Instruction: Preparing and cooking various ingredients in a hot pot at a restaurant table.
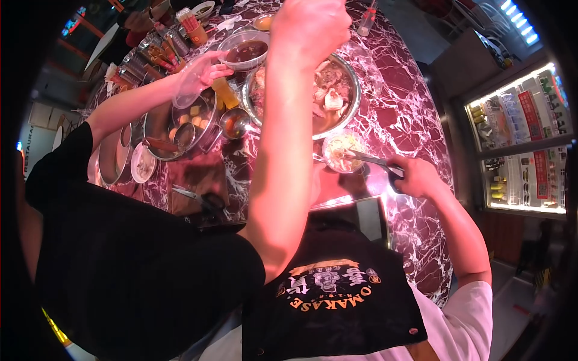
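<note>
My right hand (417, 177) grips a pair of black-handled metal scissors (372, 159). Their blades reach into a small clear bowl (345, 169) of pale shredded food. Another person's bare forearm crosses in front of me and hides most of my left side. Beside that forearm shows a sliver of skin, perhaps my left hand (317, 185); what it does is hidden. Beyond the small bowl stands a large round metal pot (354, 101) with pieces of meat in broth. I wear a black apron (334, 334) with printed writing.
A black-sleeved co-worker's hand (210, 70) holds a clear plastic lid (187, 85) by a tub of dark liquid (247, 50). At left are a metal pan (153, 131), a ladle (234, 124), other scissors (189, 194) and utensil holders (195, 35). A lit drinks fridge (519, 149) stands right.
</note>
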`<action>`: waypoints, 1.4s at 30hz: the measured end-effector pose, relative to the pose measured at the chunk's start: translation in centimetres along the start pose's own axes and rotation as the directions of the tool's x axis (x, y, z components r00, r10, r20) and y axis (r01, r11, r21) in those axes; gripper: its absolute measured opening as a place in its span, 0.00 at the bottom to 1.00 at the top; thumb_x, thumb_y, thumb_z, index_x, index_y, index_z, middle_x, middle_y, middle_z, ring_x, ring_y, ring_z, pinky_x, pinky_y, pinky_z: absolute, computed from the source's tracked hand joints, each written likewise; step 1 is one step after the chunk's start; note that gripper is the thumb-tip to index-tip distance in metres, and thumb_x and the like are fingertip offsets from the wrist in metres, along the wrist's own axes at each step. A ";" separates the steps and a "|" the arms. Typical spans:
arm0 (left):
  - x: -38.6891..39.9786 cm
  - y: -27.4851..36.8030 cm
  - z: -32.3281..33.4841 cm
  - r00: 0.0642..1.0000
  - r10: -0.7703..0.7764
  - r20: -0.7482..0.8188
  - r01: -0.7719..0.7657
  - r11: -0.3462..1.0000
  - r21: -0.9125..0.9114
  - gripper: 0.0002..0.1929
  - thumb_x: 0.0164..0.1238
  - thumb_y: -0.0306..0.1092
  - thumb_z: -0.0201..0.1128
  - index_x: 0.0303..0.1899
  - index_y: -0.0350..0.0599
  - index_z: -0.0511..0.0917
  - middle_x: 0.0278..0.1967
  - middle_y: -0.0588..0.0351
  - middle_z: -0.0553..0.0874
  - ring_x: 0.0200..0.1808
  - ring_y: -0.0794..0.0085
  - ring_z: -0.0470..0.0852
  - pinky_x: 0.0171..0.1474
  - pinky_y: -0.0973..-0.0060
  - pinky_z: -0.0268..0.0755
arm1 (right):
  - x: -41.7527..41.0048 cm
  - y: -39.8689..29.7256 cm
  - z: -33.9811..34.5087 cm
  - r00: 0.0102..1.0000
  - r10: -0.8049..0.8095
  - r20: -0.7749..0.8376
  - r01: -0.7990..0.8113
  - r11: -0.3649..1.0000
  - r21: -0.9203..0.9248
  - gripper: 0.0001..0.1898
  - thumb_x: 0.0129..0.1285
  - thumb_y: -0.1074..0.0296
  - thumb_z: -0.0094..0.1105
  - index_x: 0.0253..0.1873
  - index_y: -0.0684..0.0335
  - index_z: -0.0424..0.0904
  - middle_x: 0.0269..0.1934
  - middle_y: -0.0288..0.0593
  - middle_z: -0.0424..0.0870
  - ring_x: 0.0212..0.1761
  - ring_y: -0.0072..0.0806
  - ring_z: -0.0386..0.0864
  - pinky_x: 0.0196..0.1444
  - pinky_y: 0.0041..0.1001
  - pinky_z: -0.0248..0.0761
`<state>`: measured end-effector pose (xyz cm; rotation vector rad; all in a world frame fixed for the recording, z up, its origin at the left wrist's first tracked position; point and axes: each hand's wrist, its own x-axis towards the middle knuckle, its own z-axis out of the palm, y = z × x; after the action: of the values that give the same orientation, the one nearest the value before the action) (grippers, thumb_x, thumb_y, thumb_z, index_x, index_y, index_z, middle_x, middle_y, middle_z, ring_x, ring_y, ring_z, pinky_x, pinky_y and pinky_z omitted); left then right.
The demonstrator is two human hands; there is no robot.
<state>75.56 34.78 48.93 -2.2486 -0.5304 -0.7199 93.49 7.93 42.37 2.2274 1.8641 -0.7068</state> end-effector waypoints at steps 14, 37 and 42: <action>-1.6 -0.8 -1.2 0.977 -0.197 -0.081 0.196 0.980 -0.016 0.06 0.48 0.35 0.64 0.17 0.59 0.83 0.28 0.67 0.82 0.40 0.75 0.80 0.40 0.76 0.72 | -3.8 0.3 -0.1 0.910 -0.332 -0.249 0.259 0.923 -0.284 0.25 0.52 0.72 0.62 0.57 0.48 0.78 0.34 0.42 0.76 0.39 0.42 0.82 0.39 0.39 0.76; -19.7 17.5 -8.6 0.574 -0.404 0.712 0.729 0.649 -0.219 0.12 0.55 0.30 0.64 0.41 0.55 0.88 0.30 0.62 0.78 0.41 0.63 0.75 0.44 0.62 0.62 | 7.3 7.6 0.6 0.726 -0.684 -0.072 0.608 0.688 -0.396 0.24 0.61 0.70 0.53 0.63 0.49 0.79 0.46 0.45 0.80 0.46 0.38 0.80 0.48 0.34 0.76; -18.8 18.1 -9.1 0.417 -0.463 0.782 0.856 0.489 -0.167 0.12 0.55 0.28 0.60 0.39 0.54 0.88 0.32 0.59 0.80 0.44 0.62 0.76 0.49 0.61 0.63 | 8.7 8.7 -0.7 0.718 -0.694 -0.059 0.626 0.680 -0.381 0.24 0.60 0.70 0.54 0.63 0.48 0.79 0.46 0.46 0.80 0.47 0.39 0.81 0.48 0.34 0.76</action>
<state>68.12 13.06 33.49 -2.7953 -1.9790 -0.4464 103.02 14.06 37.51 1.4101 2.6930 -0.1924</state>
